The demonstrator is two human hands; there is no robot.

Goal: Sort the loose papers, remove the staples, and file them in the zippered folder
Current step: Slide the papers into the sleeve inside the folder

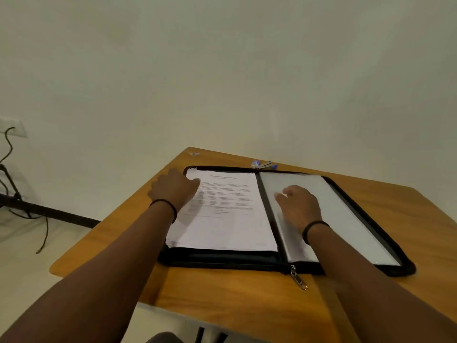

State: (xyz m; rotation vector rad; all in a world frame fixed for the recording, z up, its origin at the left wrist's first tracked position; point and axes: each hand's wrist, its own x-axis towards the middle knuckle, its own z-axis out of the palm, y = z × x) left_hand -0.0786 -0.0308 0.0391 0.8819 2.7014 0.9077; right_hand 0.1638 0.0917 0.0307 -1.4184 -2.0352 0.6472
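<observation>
A black zippered folder point(385, 233) lies open on the wooden table. A stack of printed papers point(230, 214) fills its left half. The right half shows a clear plastic sleeve point(346, 209). My left hand point(173, 188) rests on the upper left part of the stack, fingers loosely bent toward the pages. My right hand point(300, 206) lies on the plastic sleeve near the spine, fingers loosely curled, and I cannot see anything held in it. The metal zipper pull point(298, 278) hangs off the folder's near edge.
The wooden table point(222, 305) stands against a pale wall. A staple remover with blue parts point(264, 165) lies behind the folder at the far edge. A small clear scrap point(194, 153) sits at the far left corner. Cables and a black stand point(14, 194) are at left on the floor.
</observation>
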